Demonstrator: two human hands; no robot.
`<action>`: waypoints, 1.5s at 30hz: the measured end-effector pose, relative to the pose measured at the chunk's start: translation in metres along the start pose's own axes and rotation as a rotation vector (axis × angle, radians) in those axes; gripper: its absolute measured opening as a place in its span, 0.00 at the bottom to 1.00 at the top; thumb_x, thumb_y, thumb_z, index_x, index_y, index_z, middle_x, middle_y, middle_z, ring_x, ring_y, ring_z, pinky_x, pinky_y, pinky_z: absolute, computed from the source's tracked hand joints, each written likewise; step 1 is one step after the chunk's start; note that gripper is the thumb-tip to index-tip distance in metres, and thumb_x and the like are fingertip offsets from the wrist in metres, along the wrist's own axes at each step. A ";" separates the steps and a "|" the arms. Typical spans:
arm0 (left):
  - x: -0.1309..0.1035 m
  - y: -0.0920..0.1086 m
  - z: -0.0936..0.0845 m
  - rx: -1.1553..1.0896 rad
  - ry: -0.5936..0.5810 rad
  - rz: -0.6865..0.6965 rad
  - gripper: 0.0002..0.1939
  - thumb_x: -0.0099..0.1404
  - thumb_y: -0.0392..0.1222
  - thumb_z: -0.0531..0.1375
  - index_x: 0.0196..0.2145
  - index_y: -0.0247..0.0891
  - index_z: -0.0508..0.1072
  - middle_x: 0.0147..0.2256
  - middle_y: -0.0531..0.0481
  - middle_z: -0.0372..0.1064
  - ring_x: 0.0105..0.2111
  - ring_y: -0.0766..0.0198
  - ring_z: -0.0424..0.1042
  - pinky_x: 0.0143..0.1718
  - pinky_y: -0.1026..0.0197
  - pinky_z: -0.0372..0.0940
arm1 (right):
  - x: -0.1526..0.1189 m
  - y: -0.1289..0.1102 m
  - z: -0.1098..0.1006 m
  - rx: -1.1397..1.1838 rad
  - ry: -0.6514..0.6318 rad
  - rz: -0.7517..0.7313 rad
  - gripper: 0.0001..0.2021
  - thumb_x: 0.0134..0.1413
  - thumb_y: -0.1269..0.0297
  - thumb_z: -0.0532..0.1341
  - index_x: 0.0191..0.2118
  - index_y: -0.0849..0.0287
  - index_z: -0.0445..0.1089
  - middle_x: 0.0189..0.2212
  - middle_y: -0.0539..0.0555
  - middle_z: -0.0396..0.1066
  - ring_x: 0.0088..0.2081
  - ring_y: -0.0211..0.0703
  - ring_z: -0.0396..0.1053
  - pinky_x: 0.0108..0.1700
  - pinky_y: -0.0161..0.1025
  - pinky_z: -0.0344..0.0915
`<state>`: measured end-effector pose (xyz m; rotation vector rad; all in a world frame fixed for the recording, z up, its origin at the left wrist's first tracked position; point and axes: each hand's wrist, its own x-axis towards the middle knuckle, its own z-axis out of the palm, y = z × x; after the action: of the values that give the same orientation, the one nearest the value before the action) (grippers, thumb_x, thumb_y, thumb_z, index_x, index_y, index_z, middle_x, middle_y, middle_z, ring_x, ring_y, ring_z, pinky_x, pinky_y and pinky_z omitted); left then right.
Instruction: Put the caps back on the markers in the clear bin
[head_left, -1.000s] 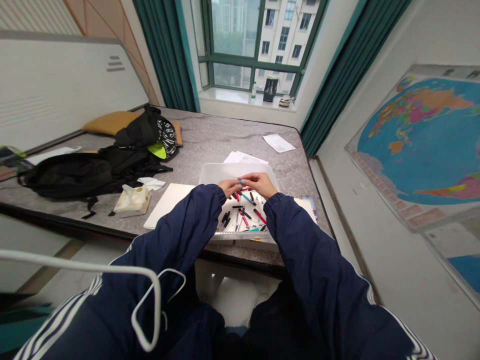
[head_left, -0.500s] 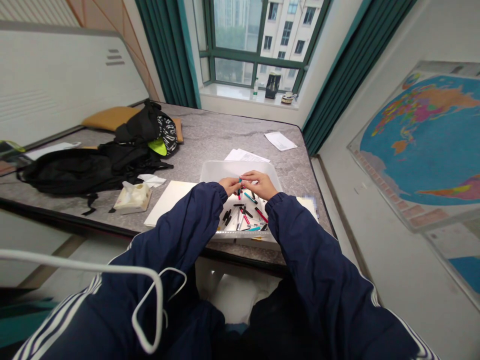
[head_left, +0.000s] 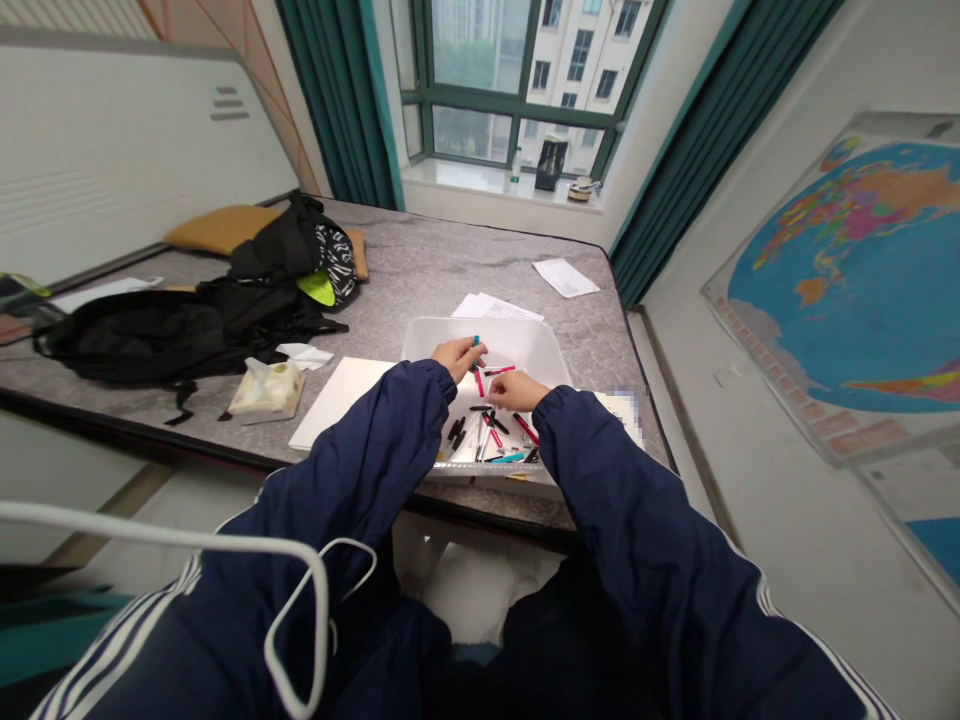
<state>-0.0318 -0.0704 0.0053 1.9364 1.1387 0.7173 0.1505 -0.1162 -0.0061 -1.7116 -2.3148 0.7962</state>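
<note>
My left hand (head_left: 457,357) is closed on a teal pen (head_left: 475,341), whose end sticks up above the fingers over the back of a clear plastic bin (head_left: 427,332). Lower inside the bin, my right hand (head_left: 517,391) has its fingers curled together among loose pen parts; whatever they hold is hidden. Red pen pieces (head_left: 499,371) lie between the hands. Towards the front are several black caps (head_left: 457,434), a red pen (head_left: 526,428) and a teal piece (head_left: 510,457).
White paper (head_left: 330,405) lies left of the bin, and a tissue pack (head_left: 267,389) beyond it. A black backpack (head_left: 165,335) is farther left. Printed sheets (head_left: 495,308) lie behind the bin. A white cable (head_left: 225,540) crosses the lower left foreground.
My hands have moved apart. The right hand has come down into the bin, over where a teal pen lay. The left hand still holds its teal pen up.
</note>
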 end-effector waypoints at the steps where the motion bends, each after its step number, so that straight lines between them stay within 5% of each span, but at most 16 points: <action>1: 0.000 0.000 0.000 -0.004 0.002 -0.005 0.20 0.68 0.52 0.52 0.45 0.36 0.75 0.36 0.46 0.79 0.32 0.65 0.76 0.35 0.65 0.69 | -0.001 -0.001 0.003 -0.073 -0.123 0.012 0.08 0.48 0.60 0.70 0.28 0.61 0.78 0.24 0.53 0.76 0.28 0.41 0.72 0.33 0.34 0.62; 4: 0.000 0.001 0.000 -0.011 0.001 -0.006 0.19 0.68 0.52 0.52 0.44 0.37 0.75 0.36 0.46 0.79 0.31 0.65 0.76 0.35 0.65 0.69 | -0.003 -0.003 0.008 -0.224 -0.279 0.046 0.12 0.40 0.58 0.73 0.31 0.59 0.79 0.29 0.54 0.78 0.32 0.43 0.73 0.33 0.33 0.62; 10: -0.002 -0.001 0.002 -0.012 0.008 0.006 0.19 0.67 0.52 0.53 0.42 0.37 0.76 0.34 0.47 0.79 0.31 0.65 0.76 0.35 0.65 0.68 | 0.002 -0.001 0.017 -0.280 -0.301 0.060 0.16 0.36 0.58 0.75 0.34 0.60 0.80 0.32 0.57 0.78 0.34 0.46 0.74 0.35 0.35 0.63; 16: -0.003 0.002 0.002 -0.011 0.004 -0.022 0.18 0.68 0.50 0.52 0.42 0.36 0.75 0.33 0.48 0.78 0.30 0.65 0.76 0.34 0.65 0.68 | 0.005 0.000 0.026 -0.174 -0.298 0.048 0.09 0.39 0.65 0.72 0.31 0.60 0.79 0.27 0.54 0.77 0.30 0.43 0.73 0.31 0.33 0.63; 19: -0.002 0.003 0.002 -0.006 -0.010 -0.054 0.17 0.69 0.47 0.51 0.43 0.36 0.74 0.32 0.48 0.78 0.29 0.67 0.76 0.34 0.66 0.68 | 0.006 0.002 0.016 -0.097 -0.186 0.069 0.11 0.42 0.70 0.69 0.36 0.61 0.79 0.27 0.53 0.77 0.29 0.41 0.73 0.33 0.33 0.65; 22: 0.000 0.001 0.003 0.003 -0.025 -0.093 0.16 0.70 0.46 0.50 0.43 0.36 0.73 0.32 0.49 0.78 0.27 0.67 0.76 0.32 0.67 0.67 | 0.009 0.008 0.000 0.057 0.115 0.022 0.12 0.47 0.72 0.64 0.40 0.61 0.78 0.30 0.53 0.77 0.31 0.40 0.73 0.37 0.34 0.67; 25: 0.001 -0.003 0.005 0.024 -0.056 -0.109 0.13 0.69 0.44 0.52 0.42 0.36 0.73 0.32 0.49 0.78 0.27 0.67 0.76 0.30 0.67 0.66 | 0.011 0.013 -0.010 0.351 0.389 -0.002 0.10 0.50 0.67 0.64 0.40 0.61 0.76 0.32 0.54 0.76 0.30 0.40 0.72 0.32 0.35 0.69; 27: 0.001 -0.005 0.005 0.028 -0.083 -0.100 0.12 0.69 0.44 0.53 0.42 0.36 0.73 0.32 0.49 0.78 0.27 0.66 0.76 0.29 0.67 0.66 | 0.011 0.011 -0.013 0.582 0.464 -0.018 0.11 0.49 0.61 0.65 0.38 0.61 0.74 0.31 0.54 0.75 0.29 0.40 0.72 0.27 0.34 0.68; 35: -0.001 -0.007 0.006 -0.002 -0.140 -0.081 0.11 0.67 0.43 0.54 0.40 0.36 0.73 0.33 0.47 0.78 0.26 0.67 0.75 0.28 0.67 0.66 | 0.000 -0.007 -0.024 1.118 0.492 0.006 0.16 0.40 0.55 0.70 0.32 0.58 0.68 0.29 0.50 0.73 0.28 0.36 0.69 0.26 0.32 0.66; 45: -0.002 -0.004 0.007 -0.047 -0.156 -0.061 0.15 0.68 0.47 0.52 0.43 0.36 0.72 0.31 0.48 0.78 0.22 0.68 0.73 0.25 0.68 0.64 | 0.000 -0.007 -0.022 1.207 0.422 -0.022 0.18 0.32 0.62 0.74 0.32 0.57 0.69 0.30 0.47 0.72 0.34 0.37 0.72 0.39 0.38 0.70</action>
<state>-0.0293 -0.0732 -0.0023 1.8750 1.0704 0.5458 0.1538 -0.1106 0.0158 -1.0929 -1.0968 1.2731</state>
